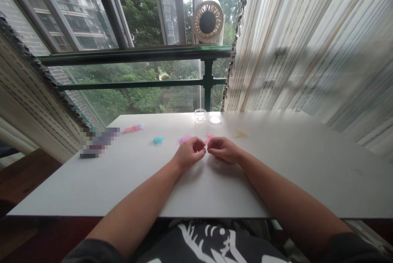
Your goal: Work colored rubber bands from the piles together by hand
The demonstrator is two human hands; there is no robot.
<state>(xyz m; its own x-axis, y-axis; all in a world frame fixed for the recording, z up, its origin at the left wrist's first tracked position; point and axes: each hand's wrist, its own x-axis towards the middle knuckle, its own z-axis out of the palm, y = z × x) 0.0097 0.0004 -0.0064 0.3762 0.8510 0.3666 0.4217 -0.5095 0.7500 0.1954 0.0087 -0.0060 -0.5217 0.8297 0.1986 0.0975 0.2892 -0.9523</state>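
My left hand and my right hand face each other just above the white table, fingertips almost meeting. Each is closed, with thumb and fingers drawn together in a pinch. Whatever may be between the fingertips is too small to make out. Right behind my left hand lies a small pile of purple-pink strands, resembling tiny elastic bands. A brighter pink pile sits just beyond the fingertips, partly hidden by my right hand. Farther left is a turquoise pile; a yellow one lies behind my right wrist.
Near the table's far edge stand a clear round container and a low clear dish or lid. A multicoloured bundle lies at the back left, beside a blurred-out object. Beyond are a green railing, a round fan and curtains.
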